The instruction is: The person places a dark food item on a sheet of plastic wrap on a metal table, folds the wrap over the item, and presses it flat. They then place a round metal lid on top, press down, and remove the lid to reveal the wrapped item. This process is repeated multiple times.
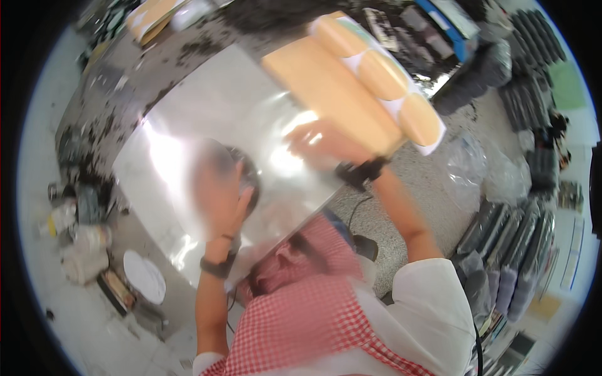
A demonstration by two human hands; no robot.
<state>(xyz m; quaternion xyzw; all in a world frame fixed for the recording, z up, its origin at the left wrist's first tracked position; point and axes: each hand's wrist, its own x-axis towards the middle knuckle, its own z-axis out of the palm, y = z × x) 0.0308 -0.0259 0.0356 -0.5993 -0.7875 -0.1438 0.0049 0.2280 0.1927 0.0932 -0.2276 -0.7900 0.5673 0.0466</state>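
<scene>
A large glossy sheet, apparently clear plastic or metal, lies in front of me on the work table. My left hand is over its left part, blurred, with fingers spread on or just above a dark round object that I cannot identify. Whether the fingers grip that object is unclear. Over the sheet's right part, my right hand is blurred by motion and partly lost in glare; its fingers cannot be made out. Beside it lies a tan sheet, with white backing paper bearing tan ovals along its far side.
Dark scraps litter the table's left side, near a white oval piece. A blue-edged box stands at the upper right. Clear plastic bags and bagged dark rolls are to the right.
</scene>
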